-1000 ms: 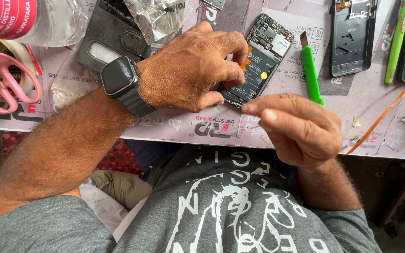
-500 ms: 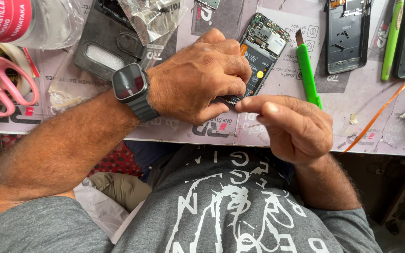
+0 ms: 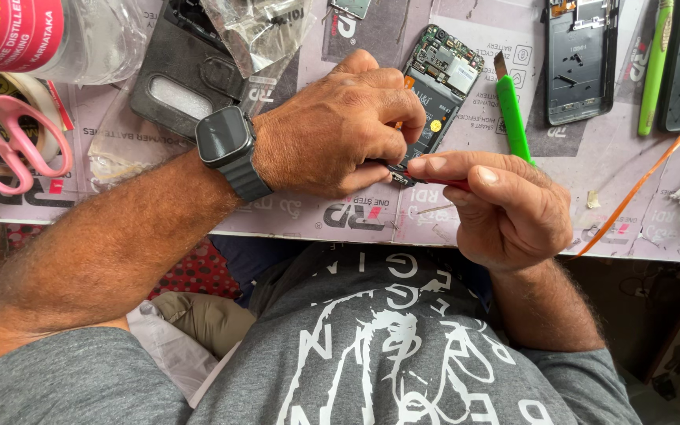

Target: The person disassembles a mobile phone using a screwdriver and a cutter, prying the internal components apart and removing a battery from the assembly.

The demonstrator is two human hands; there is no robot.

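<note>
A: Left hand [image 3: 340, 130]?
B: Fingers curled, pressing the opened phone [image 3: 439, 86] onto the mat [image 3: 293, 212].
A: Right hand [image 3: 505, 208]?
B: Thumb and forefinger pinch a red-handled tool [image 3: 433, 180] at the phone's lower edge

The opened phone [image 3: 441, 86] lies flat on the table, back cover off, green circuit board showing. Its lower end is covered. A thin red-handled tool [image 3: 434, 181] touches that end.

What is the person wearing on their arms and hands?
The left hand and right hand are both bare, with no gloves or rings showing. The left wrist wears a smartwatch with a dark square screen and a dark grey strap. Both forearms are bare and hairy. Short grey sleeves of a T-shirt with white print cover the upper arms.
</note>
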